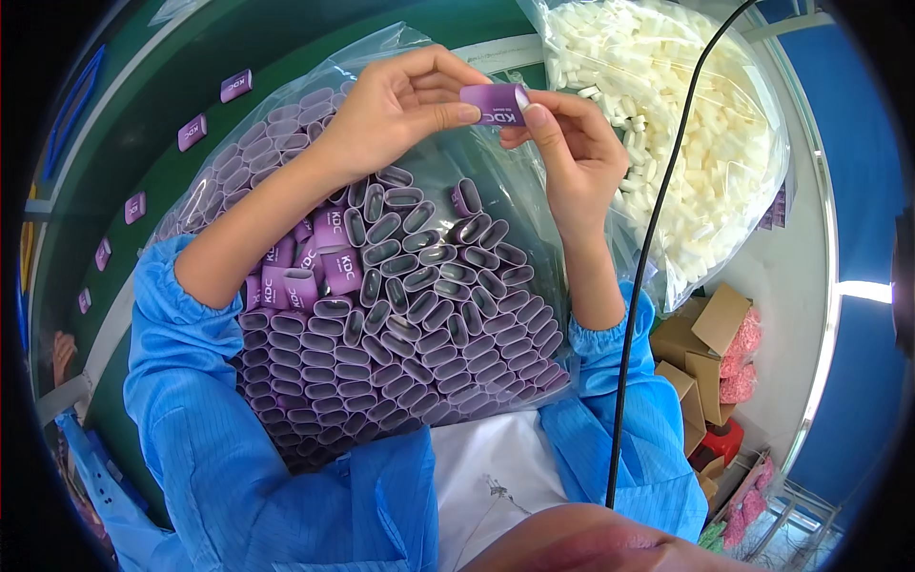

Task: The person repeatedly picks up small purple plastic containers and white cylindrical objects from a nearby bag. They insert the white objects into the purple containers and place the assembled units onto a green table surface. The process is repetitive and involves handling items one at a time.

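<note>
Between my hands, above the far side of a clear plastic bag, is a purple oval casing (490,105) with printing on its side. My left hand (400,110) pinches the casing's left end between thumb and fingers. At its right end, my right hand (577,143) presses with the thumb, where a small white piece (521,96) shows at the opening. How far that piece sits inside is hidden. Below my hands, the clear bag (400,43) holds many purple casings (434,255), mostly with oval openings facing up; some lie on their sides near my left forearm.
At the right, a clear bag is heaped with small white blocks (686,124). Several purple casings (192,132) sit spaced along a green belt (157,176) at the left. A black cable (658,205) crosses the right side. Cardboard boxes (691,357) stand lower right. Another person's hand (64,353) shows far left.
</note>
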`<state>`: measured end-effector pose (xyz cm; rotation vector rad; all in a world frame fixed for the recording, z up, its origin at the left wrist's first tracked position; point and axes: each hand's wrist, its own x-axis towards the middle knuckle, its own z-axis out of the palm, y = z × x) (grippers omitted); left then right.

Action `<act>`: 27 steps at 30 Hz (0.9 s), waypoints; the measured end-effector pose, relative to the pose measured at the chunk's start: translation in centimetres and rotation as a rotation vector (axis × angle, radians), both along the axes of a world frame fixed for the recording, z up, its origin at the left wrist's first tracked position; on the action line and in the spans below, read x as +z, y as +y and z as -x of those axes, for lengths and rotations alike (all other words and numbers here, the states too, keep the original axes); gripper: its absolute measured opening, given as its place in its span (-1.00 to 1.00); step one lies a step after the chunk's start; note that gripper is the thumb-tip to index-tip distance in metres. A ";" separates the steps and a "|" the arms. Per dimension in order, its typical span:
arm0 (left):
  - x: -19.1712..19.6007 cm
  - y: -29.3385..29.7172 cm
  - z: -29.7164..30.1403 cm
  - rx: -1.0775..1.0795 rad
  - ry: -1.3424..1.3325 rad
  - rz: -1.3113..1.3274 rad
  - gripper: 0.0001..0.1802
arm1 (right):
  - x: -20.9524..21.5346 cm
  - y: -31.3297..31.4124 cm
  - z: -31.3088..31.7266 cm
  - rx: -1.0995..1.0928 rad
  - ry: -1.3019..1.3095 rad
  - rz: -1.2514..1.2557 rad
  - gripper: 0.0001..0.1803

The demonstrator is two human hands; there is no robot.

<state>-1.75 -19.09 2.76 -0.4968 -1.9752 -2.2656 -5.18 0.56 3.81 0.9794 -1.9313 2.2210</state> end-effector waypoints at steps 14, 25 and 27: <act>-0.6 0.6 0.2 0.298 0.063 0.185 -0.76 | -1.6 -0.3 1.9 -0.691 0.660 -0.597 -0.95; -2.2 -2.0 1.8 0.236 -0.064 0.257 -0.66 | -3.4 5.7 7.1 -0.477 0.210 -0.869 -0.81; -2.2 -2.0 1.7 0.228 -0.070 0.277 -0.67 | -2.8 5.4 6.9 -0.463 -0.033 -0.734 -0.78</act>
